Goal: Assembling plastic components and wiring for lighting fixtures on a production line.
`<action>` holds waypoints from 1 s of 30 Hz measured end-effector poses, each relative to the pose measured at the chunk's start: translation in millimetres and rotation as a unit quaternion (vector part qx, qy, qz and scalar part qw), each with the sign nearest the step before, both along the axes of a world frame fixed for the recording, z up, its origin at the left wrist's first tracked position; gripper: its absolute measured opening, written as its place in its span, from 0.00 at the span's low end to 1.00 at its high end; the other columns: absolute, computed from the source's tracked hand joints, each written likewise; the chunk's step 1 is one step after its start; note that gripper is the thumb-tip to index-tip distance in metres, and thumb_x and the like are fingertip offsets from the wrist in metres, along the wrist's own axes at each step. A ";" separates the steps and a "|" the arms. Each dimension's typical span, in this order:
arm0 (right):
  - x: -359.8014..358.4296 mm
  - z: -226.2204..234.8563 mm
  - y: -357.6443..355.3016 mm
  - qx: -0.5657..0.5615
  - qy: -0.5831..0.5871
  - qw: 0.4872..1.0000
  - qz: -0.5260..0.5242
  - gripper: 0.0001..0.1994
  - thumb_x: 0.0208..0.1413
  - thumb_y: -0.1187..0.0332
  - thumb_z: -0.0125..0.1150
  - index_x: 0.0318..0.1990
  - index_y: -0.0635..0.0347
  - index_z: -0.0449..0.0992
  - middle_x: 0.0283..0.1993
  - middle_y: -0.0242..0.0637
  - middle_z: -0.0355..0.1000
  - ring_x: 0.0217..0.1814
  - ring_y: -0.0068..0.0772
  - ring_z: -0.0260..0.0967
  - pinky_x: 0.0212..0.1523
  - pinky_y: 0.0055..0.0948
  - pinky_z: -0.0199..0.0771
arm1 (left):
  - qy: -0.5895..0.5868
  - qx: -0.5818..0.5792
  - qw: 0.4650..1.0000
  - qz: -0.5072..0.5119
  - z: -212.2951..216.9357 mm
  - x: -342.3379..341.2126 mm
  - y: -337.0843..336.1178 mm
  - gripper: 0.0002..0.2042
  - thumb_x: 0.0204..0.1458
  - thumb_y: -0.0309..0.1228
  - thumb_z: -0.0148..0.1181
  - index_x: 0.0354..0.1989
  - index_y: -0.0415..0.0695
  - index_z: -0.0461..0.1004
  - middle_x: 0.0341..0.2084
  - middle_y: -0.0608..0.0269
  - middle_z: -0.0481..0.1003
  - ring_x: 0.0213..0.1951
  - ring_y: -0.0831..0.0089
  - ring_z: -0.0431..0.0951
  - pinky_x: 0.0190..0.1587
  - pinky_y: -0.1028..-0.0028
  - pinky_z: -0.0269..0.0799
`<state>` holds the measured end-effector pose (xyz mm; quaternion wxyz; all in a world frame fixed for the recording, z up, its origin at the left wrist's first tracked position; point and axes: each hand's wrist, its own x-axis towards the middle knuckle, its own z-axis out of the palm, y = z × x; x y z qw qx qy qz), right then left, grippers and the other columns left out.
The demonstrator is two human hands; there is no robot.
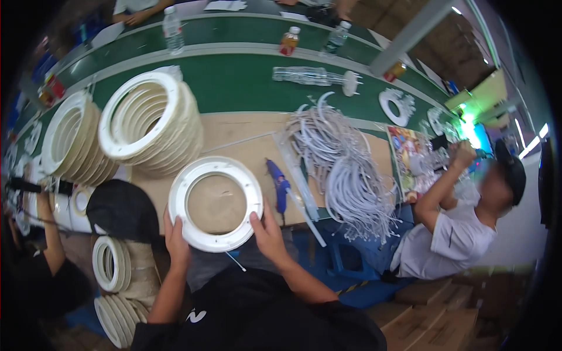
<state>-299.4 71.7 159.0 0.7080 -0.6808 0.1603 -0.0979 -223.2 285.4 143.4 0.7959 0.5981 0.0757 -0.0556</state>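
Observation:
A white ring-shaped frame is held up level between my two hands, over the near edge of a brown board. My left hand grips its lower left rim, and my right hand grips the lower right. From the ring's lower side a short thin white lead hangs down. Just right of the ring lies a blue glue gun. Beyond it a large heap of white cables covers the board's right part.
Stacked white rings stand at back left, with a second stack beside them. A black cap-like thing sits left of me, above more rings. Bottles line the green conveyor. A co-worker works at right.

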 end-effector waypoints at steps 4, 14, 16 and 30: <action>-39.3 47.9 -8.2 -0.251 0.005 0.968 0.018 0.29 0.61 0.64 0.63 0.66 0.68 0.63 0.64 0.58 0.66 0.67 0.48 0.65 0.65 0.35 0.63 | -0.024 0.000 0.997 0.079 4.3 -26.2 -16.3 0.25 0.68 0.28 0.40 0.72 0.35 0.49 0.70 0.52 0.55 0.69 0.64 0.56 0.70 0.68 0.48; -43.1 153.0 -173.7 -0.518 0.026 0.823 -0.230 0.12 0.58 0.62 0.66 0.31 0.64 0.79 0.23 0.39 0.75 0.22 0.31 0.72 0.25 0.30 0.70 | -0.259 0.258 0.923 0.116 22.0 -31.4 -17.7 0.27 0.60 0.22 0.49 0.68 0.34 0.50 0.68 0.47 0.53 0.70 0.58 0.53 0.71 0.59 0.44; -7.8 118.8 -183.2 -0.673 0.018 0.719 -0.176 0.18 0.56 0.55 0.67 0.28 0.64 0.77 0.25 0.44 0.76 0.25 0.41 0.76 0.28 0.37 0.74 | -0.334 0.250 0.901 0.117 23.2 -22.1 -10.4 0.26 0.58 0.20 0.49 0.66 0.35 0.52 0.67 0.45 0.54 0.69 0.57 0.53 0.71 0.58 0.44; 20.2 172.4 -246.9 -0.560 0.157 0.807 -0.098 0.15 0.56 0.58 0.58 0.30 0.63 0.77 0.27 0.52 0.76 0.32 0.55 0.76 0.35 0.47 0.75 | -0.438 0.283 0.852 -0.049 77.6 17.6 -6.2 0.13 0.52 0.15 0.55 0.46 0.36 0.70 0.48 0.49 0.68 0.51 0.57 0.71 0.57 0.65 0.64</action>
